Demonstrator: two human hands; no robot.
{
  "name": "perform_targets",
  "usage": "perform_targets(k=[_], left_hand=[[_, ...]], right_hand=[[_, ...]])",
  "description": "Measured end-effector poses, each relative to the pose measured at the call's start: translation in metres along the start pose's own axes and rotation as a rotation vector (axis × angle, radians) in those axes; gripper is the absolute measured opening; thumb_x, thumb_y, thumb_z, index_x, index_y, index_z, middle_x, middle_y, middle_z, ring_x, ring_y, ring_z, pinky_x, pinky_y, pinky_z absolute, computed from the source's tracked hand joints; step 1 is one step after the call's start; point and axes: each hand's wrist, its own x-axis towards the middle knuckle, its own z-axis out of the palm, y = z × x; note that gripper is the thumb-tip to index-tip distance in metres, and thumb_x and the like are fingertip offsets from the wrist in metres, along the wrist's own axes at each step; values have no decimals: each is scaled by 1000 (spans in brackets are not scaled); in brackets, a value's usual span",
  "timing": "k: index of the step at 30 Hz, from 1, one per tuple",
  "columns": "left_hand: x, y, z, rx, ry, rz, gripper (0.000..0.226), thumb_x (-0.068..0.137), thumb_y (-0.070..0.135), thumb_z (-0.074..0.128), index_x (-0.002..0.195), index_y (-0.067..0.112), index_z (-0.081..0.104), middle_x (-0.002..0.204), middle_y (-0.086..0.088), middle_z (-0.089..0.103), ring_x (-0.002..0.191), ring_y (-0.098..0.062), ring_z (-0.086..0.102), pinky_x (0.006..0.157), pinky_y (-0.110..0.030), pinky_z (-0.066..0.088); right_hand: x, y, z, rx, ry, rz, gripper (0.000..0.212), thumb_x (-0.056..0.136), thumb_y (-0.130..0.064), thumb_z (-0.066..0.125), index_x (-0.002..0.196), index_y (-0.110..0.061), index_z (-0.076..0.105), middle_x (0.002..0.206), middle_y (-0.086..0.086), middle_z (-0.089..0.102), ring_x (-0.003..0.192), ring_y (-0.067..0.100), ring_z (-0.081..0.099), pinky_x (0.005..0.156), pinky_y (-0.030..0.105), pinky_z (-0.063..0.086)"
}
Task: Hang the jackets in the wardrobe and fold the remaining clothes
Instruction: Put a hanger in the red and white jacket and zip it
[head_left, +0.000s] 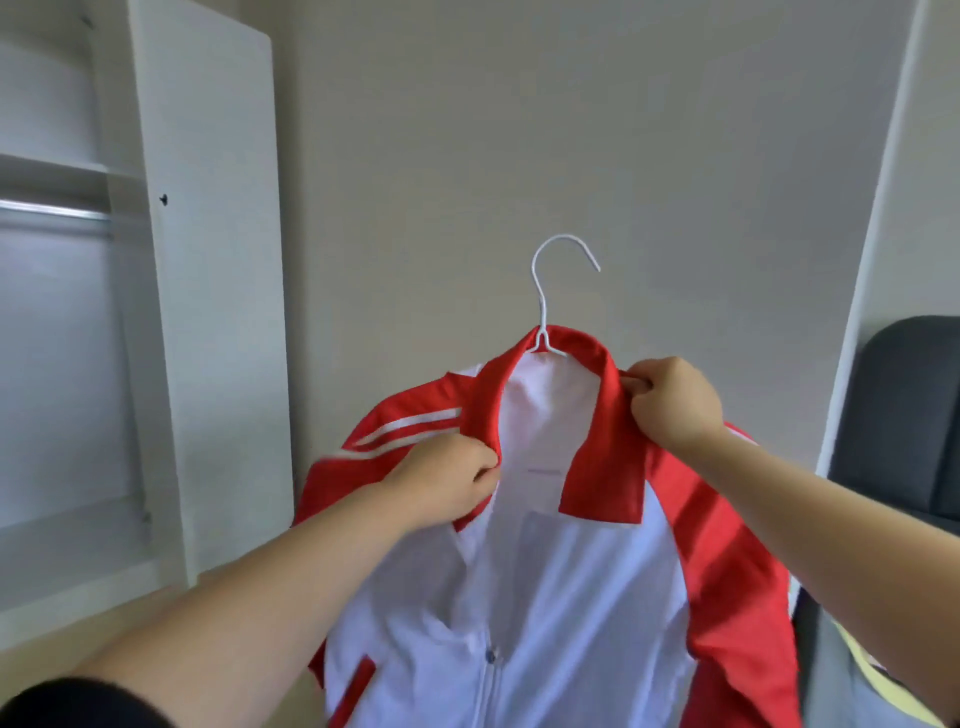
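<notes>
A red and white zip jacket (561, 587) is held up in front of me on a white wire hanger (545, 296), whose hook sticks up above the red collar. My left hand (447, 478) pinches the left edge of the collar by the jacket's opening. Up at the jacket's right shoulder, my right hand (670, 405) grips the collar's right side. The white wardrobe (208, 291) stands open at the left, with a metal hanging rail (52, 210) inside under a shelf.
The wardrobe's open door panel stands between the rail and the jacket. A dark office chair (909, 415) is at the right edge, with grey and yellow cloth (872, 686) below it. A plain wall lies behind the jacket.
</notes>
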Motion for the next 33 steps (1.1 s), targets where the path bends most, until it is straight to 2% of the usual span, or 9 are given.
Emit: perform_targets(k=[4, 6, 9, 15, 20, 25, 27, 29, 33], left_hand=[[8, -15, -16, -17, 624, 3, 23, 89, 30, 51, 88, 11, 64, 95, -8, 61, 93, -28, 55, 76, -37, 47], [16, -25, -25, -114, 504, -108, 26, 93, 28, 55, 111, 11, 60, 114, -10, 58, 111, -28, 50, 91, -35, 40], [23, -24, -25, -365, 134, -167, 18, 96, 27, 54, 81, 16, 58, 85, -2, 62, 94, -27, 59, 68, -23, 36], [33, -8, -20, -322, 417, -261, 38, 90, 27, 60, 59, 14, 42, 61, -5, 51, 69, -33, 52, 62, -37, 40], [41, 1, -23, -329, 446, -253, 41, 91, 29, 60, 59, 12, 40, 58, -6, 47, 67, -34, 49, 63, -37, 40], [42, -9, -28, -320, 476, -340, 43, 90, 29, 60, 57, 13, 37, 59, -5, 46, 67, -31, 48, 61, -35, 38], [41, -8, -26, -380, 453, -317, 43, 89, 27, 62, 55, 14, 38, 55, -2, 42, 63, -27, 45, 60, -35, 36], [38, -3, -18, -386, 416, -287, 43, 88, 25, 63, 55, 14, 38, 53, 0, 41, 62, -27, 44, 59, -36, 35], [37, -5, -8, -364, 378, -270, 41, 87, 26, 63, 55, 14, 41, 52, 2, 44, 64, -29, 49, 58, -35, 35]], right_hand=[[-11, 3, 10, 81, -18, -82, 21, 88, -12, 56, 68, -8, 60, 70, 13, 60, 76, 35, 58, 58, 31, 33], [-14, 2, 10, 109, -24, -138, 19, 87, -8, 56, 70, -8, 64, 71, 13, 64, 76, 35, 59, 59, 33, 39], [-17, 4, 10, 120, -54, -190, 17, 87, -5, 55, 79, -6, 70, 81, 14, 70, 80, 33, 62, 65, 35, 45], [-26, -5, 6, 120, 387, -269, 11, 81, -15, 68, 85, -5, 65, 83, 15, 62, 82, 35, 55, 72, 38, 43], [-31, -11, 14, -382, -57, -94, 9, 79, -23, 55, 74, -16, 52, 73, 8, 62, 62, 29, 48, 53, 29, 32], [-44, -15, 1, -348, 219, -495, 24, 46, -2, 53, 54, -20, 39, 44, 2, 36, 37, 24, 34, 39, 23, 20], [-58, -11, 18, -583, -81, -668, 18, 53, 0, 61, 63, -14, 56, 58, 8, 57, 49, 26, 56, 41, 27, 32], [-65, -2, 30, -554, -328, -508, 8, 78, -9, 53, 81, -16, 56, 87, 9, 64, 80, 30, 62, 58, 35, 40], [-59, 6, 17, -21, 189, -488, 13, 81, -17, 48, 72, -9, 52, 73, 12, 55, 67, 33, 51, 55, 37, 40]])
